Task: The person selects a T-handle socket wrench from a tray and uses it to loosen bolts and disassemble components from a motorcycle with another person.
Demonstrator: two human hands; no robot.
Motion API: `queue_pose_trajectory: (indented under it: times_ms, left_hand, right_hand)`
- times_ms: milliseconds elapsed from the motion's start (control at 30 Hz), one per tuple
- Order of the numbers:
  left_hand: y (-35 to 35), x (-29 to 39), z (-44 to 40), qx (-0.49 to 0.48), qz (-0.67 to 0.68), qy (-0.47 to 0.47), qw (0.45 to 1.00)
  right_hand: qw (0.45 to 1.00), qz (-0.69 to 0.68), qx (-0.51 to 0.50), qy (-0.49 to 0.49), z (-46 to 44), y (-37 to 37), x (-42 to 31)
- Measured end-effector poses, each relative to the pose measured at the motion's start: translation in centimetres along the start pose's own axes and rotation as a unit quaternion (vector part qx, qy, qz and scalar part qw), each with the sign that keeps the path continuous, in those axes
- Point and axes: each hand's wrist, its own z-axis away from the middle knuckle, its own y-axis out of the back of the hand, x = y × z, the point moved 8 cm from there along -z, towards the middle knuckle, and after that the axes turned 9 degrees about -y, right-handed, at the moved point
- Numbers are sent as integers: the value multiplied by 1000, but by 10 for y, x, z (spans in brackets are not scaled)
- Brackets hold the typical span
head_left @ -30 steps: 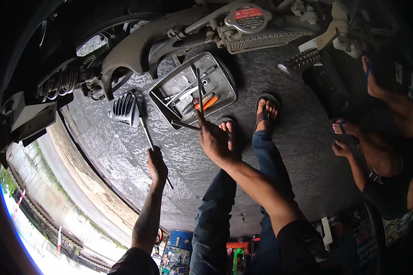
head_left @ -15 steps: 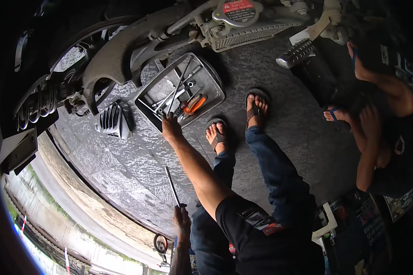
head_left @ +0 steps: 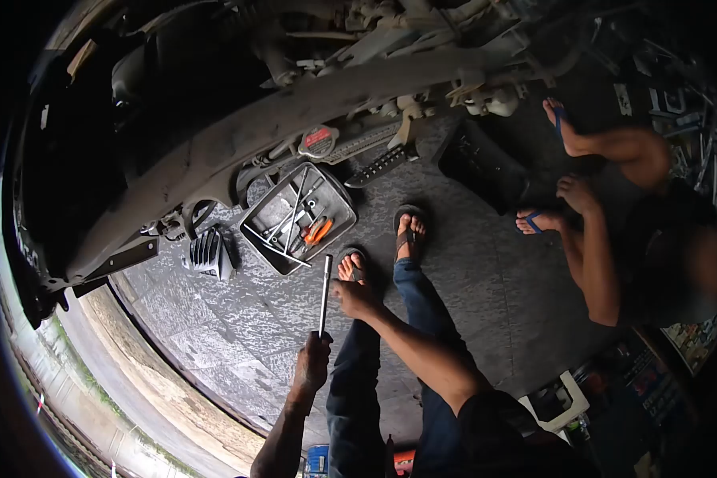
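Pulled the right hand [head_left: 357, 299] back from the tray's [head_left: 336, 201] near corner, with fingers curled, hold unclear; gripping a metal rod [head_left: 325, 296] in the closed left hand [head_left: 312, 365], tip by the tray's near edge.

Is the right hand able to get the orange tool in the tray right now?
Probably yes. The right hand looks near the tray, which is open on top, and nothing seems to cover the orange tool. It may need to go around the rod in the left hand.
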Motion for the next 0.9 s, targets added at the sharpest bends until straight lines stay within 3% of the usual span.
queue_pose_trajectory:
  times_ms: [33, 67, 100, 167, 233, 367, 433, 500, 533, 600, 667, 700, 733, 767, 800, 833, 867, 900]
  left_hand:
    - [-12, 22, 2, -37, 61, -12, 997]
    - [-19, 60, 4, -77, 8, -78, 994]
    - [-25, 110, 14, -34, -60, -279, 958]
    - [-40, 211, 26, -108, 85, -158, 978]
    - [-47, 289, 35, -88, 216, -105, 967]
    - [-76, 378, 28, -50, 358, -78, 929]
    - [-90, 423, 19, -57, 398, -67, 913]
    - [-91, 453, 3, -65, 433, -52, 898]
    - [-93, 472, -7, -108, 424, -89, 895]
    - [-84, 510, -23, -147, 414, -125, 890]
    - [-69, 548, -33, -238, 351, -139, 895]
    - [-58, 548, -63, -209, 237, -225, 922]
    - [-47, 543, -94, -174, 117, -307, 928]
    - [-22, 549, -109, -107, 140, -356, 918]
    - [8, 564, -115, 11, -76, -394, 916]
    - [30, 563, -130, 122, -203, -457, 857]
    - [45, 566, -131, 164, -242, -451, 843]
    - [55, 556, -143, 158, -283, -370, 871]
  right_hand:
    - [996, -37, -29, -75, 42, 32, -21]
    - [995, -78, 5, -57, 81, 63, -39]
    - [991, -122, 39, -42, 124, 88, -49]
    - [978, -135, 156, 34, 212, 156, -98]
    - [969, 9, 235, 76, 282, 198, -135]
    - [971, 93, 208, 70, 324, 245, -206]
    - [960, -61, 271, 40, 322, 288, -209]
    - [947, -77, 311, -20, 317, 338, -217]
    - [943, -119, 311, -25, 317, 368, -227]
    - [909, -9, 402, 111, 314, 419, -247]
    - [897, -45, 415, 145, 309, 459, -266]
    - [893, 3, 427, 146, 309, 479, -284]
    - [886, 51, 437, 147, 308, 500, -305]
    - [889, 55, 434, 136, 303, 518, -329]
    - [892, 59, 432, 123, 293, 534, -346]
    - [886, 90, 429, 153, 278, 546, -357]
    - [877, 121, 428, 181, 264, 559, -366]
    - [873, 157, 423, 187, 243, 570, -373]
